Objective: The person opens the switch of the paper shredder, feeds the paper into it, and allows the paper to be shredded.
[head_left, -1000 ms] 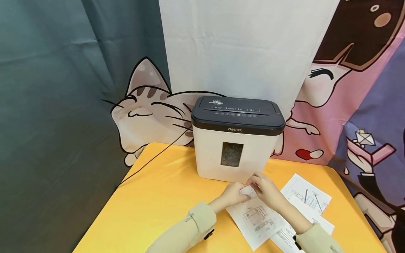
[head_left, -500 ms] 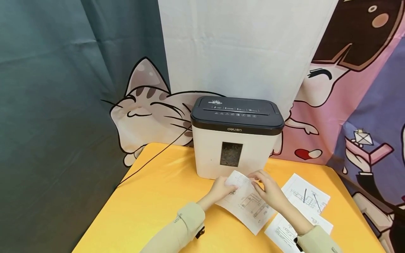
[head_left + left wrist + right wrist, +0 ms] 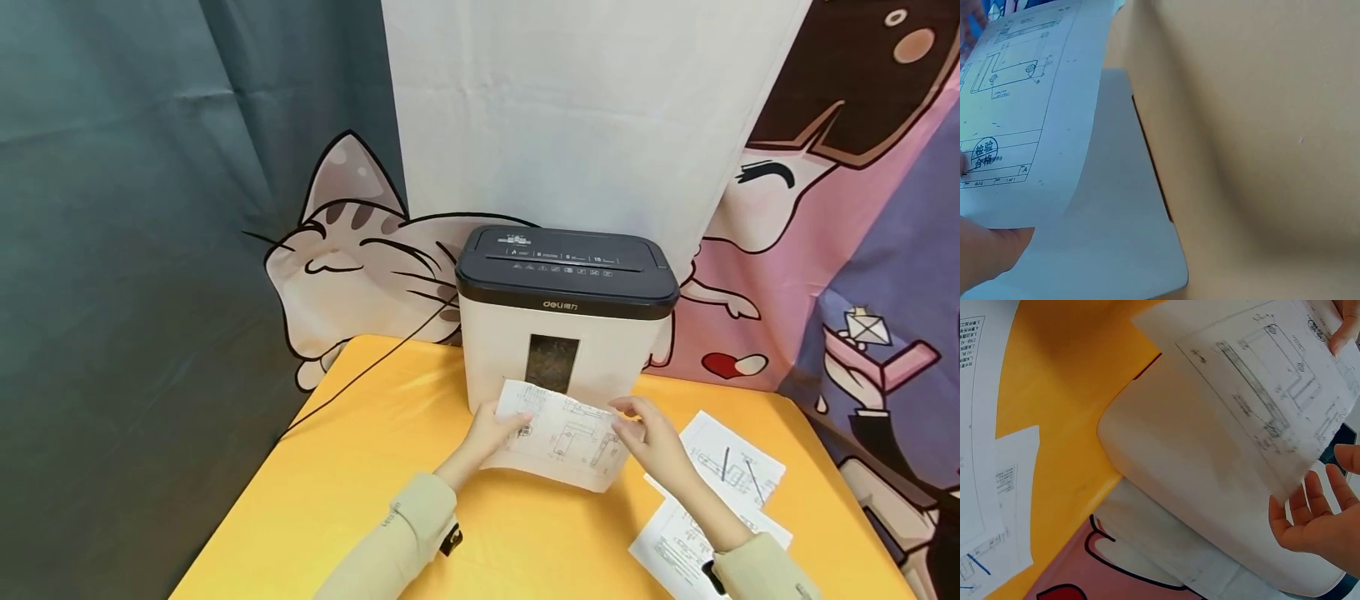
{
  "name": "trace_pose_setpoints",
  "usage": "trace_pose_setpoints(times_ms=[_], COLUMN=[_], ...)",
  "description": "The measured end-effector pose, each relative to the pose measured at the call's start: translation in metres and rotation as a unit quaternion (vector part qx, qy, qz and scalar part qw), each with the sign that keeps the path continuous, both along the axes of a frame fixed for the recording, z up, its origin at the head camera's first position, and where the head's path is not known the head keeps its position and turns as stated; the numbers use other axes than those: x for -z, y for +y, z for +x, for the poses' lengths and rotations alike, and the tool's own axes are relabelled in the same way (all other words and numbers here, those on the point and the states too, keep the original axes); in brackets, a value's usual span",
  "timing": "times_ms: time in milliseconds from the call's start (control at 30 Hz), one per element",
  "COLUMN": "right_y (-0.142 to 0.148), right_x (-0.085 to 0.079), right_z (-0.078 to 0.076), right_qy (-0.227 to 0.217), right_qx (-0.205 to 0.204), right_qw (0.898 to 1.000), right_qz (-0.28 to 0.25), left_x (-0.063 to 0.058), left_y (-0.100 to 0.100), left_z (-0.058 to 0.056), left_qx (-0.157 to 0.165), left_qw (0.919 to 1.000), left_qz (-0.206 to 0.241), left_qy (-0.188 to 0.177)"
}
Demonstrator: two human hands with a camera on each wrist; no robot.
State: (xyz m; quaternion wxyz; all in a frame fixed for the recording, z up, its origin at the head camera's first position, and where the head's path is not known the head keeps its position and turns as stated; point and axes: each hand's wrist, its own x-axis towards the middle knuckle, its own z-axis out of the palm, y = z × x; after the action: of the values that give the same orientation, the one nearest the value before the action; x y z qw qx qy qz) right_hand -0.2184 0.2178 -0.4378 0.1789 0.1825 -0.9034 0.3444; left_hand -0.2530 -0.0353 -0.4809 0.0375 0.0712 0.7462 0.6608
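White printed rectangular paper sheet (image 3: 564,440) is pinched by the left hand (image 3: 486,432); the right hand (image 3: 654,438), fingers loosely parted, perhaps touches it.

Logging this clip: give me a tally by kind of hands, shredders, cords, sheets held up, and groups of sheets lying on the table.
Hands: 2, left hand and right hand
Shredder: 1
Cord: 1
Held-up sheet: 1
Group of overlapping sheets: 1, exact sheet count unclear
Total: 6
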Motion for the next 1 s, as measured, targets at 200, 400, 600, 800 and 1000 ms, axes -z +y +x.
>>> trace_pose_setpoints(times_ms=[200,400,600,800,1000], right_y=[0.006,0.012,0.012,0.007,0.01], right_x=[0.0,-0.003,-0.002,-0.013,-0.027], right_z=[-0.006,-0.011,-0.012,-0.012,-0.013], right_qy=[-0.053,-0.17,-0.192,-0.18,-0.164], right_qx=[0.006,-0.036,-0.059,-0.049,-0.029], right_qw=[0.997,0.968,0.951,0.954,0.964], right_qz=[-0.059,-0.183,-0.235,-0.236,-0.206], left_x=[-0.009,-0.019,-0.036,-0.049,-0.064], left_y=[-0.009,-0.015,-0.018,-0.02,-0.024], left_z=[-0.005,-0.009,-0.008,-0.013,-0.015], left_qx=[-0.023,-0.021,-0.004,-0.005,0.015], left_qw=[0.9996,0.999,0.9988,0.9993,0.999], left_qz=[0.008,0.034,0.043,0.035,0.018], left_qy=[-0.016,-0.02,-0.025,-0.015,0.037])
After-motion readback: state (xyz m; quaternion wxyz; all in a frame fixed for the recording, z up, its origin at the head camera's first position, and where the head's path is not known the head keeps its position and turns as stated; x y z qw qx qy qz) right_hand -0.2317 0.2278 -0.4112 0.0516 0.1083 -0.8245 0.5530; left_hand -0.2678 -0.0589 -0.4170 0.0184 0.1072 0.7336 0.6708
